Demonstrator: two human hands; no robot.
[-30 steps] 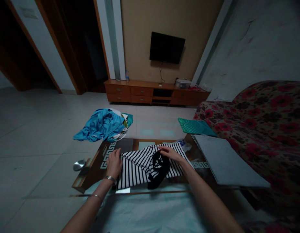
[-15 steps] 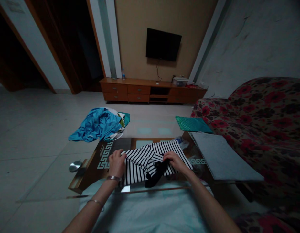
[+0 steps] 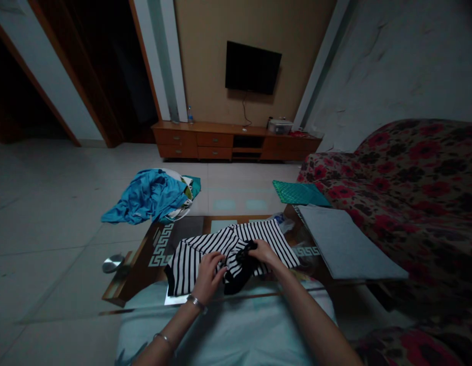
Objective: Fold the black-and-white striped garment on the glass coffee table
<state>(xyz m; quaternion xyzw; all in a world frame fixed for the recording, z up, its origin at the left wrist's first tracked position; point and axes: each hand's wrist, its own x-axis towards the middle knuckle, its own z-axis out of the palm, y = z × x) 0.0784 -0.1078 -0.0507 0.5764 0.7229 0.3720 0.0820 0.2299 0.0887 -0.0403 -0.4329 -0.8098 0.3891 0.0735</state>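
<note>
A black-and-white striped shirt (image 3: 182,267) with black trim lies spread on the low table (image 3: 139,272), its middle part bunched up. My right hand (image 3: 262,251) pinches the black trim of the bunched part. My left hand (image 3: 210,274) rests over the striped cloth just left of the bunch. Its thumb and fingers are apart, close to the black edge, and its fingertips touch the fabric. A metal bracelet is on the left wrist.
Blue clothing (image 3: 150,195) lies heaped at the table's far left. A grey folded cloth (image 3: 350,244) is on the right, beside the flowered sofa (image 3: 404,173). A green mat (image 3: 300,193) lies behind it. A crumpled plastic bag (image 3: 285,222) sits past the shirt.
My left hand has left the shirt's left edge and moved right to the middle. That edge now lies flatter, showing its black border. My right hand has shifted slightly left with the black trim.
</note>
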